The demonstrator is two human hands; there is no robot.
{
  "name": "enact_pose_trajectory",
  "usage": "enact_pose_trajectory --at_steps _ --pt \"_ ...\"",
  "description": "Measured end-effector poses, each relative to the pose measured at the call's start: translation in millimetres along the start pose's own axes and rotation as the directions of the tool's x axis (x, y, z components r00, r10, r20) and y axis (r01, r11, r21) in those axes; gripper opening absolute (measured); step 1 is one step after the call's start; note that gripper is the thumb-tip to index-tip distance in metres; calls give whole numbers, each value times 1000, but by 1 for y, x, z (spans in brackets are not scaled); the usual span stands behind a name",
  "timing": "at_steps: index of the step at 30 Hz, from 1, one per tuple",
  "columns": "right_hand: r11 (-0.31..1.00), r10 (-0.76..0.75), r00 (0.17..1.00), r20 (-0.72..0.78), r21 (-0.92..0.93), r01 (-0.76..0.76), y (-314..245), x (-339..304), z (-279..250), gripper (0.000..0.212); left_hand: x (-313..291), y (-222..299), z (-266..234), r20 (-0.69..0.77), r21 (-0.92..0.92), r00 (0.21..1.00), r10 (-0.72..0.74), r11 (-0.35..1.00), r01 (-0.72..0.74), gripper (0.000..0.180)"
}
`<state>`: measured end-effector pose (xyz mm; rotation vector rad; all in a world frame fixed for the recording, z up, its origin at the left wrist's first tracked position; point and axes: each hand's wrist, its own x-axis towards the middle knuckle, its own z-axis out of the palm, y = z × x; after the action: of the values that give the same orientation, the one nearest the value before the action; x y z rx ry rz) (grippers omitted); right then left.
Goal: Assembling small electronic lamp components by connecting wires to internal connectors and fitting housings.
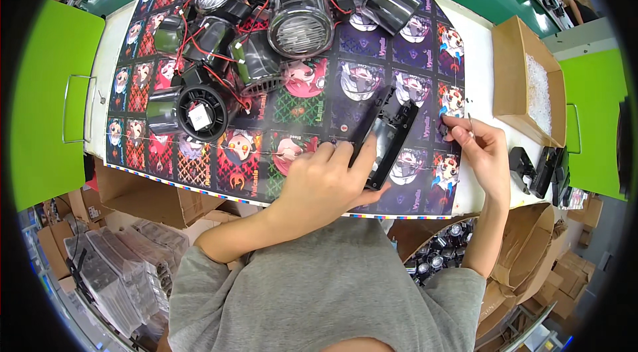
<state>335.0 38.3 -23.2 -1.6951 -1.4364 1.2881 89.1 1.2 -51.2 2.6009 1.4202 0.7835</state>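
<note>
A long black plastic housing [398, 127] lies tilted on the printed sheet, its inner side facing up with a pale strip inside. My left hand [329, 176] grips its lower end, with fingers over the inside and the thumb along the near end. To the right of it, my right hand [482, 146] is closed in a pinch on a small dark part [444, 129] near the sheet's right edge. A thin metal rod [471, 125] sticks up by its fingers; what it belongs to is hidden.
Several black motor units with clear covers [300, 30] and red wires crowd the far left of the sheet [292, 153]. An open cardboard box [508, 80] with small white pieces stands at the right. Black parts [546, 171] lie below it. Cartons [143, 199] sit under the table.
</note>
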Motion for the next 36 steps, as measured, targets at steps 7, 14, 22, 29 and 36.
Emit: enact_pose_trajectory --at_steps 7,14,22,29,36 --pt "994 -67 998 4 81 67 -8 -2 7 20 -1 -1 0 108 -61 993 54 997 -47 66" --pt "982 -172 981 85 99 163 -36 5 27 24 -1 0 5 78 -47 994 71 997 -68 65" --pt "982 -134 972 191 -104 156 -47 14 37 17 -2 -2 8 46 -74 996 74 995 -70 62" --pt "694 -437 895 93 -597 401 -56 11 61 7 -3 -2 10 40 -68 996 77 995 -74 60" --pt "637 -467 875 126 -638 432 -51 12 71 8 -5 -1 13 6 -76 998 61 995 -61 59"
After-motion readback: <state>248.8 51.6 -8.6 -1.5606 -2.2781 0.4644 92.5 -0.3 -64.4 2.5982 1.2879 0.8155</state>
